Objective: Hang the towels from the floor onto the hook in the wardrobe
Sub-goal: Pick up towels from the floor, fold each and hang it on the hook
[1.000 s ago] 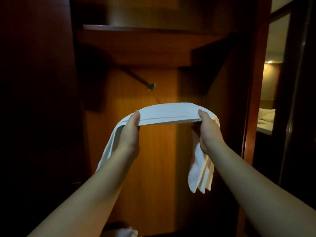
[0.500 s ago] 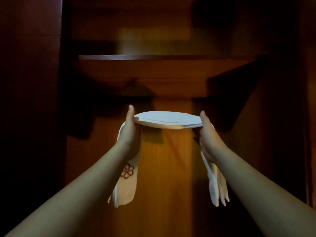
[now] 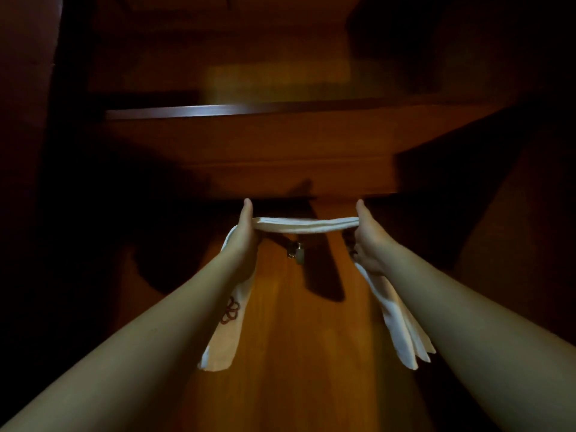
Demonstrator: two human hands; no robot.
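White towel (image 3: 304,225), gripped by left hand (image 3: 246,233) and right hand (image 3: 369,241), stretched just above wardrobe hook (image 3: 295,252); not yet hung.

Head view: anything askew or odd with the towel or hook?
Nothing stands out. The white towel is stretched level between the left hand and right hand, both ends hanging evenly, just above the metal hook under the shelf. It is not yet on the hook.

Both arms raised forward; left hand (image 3: 246,235) and right hand (image 3: 369,241) gripping, thumbs up.
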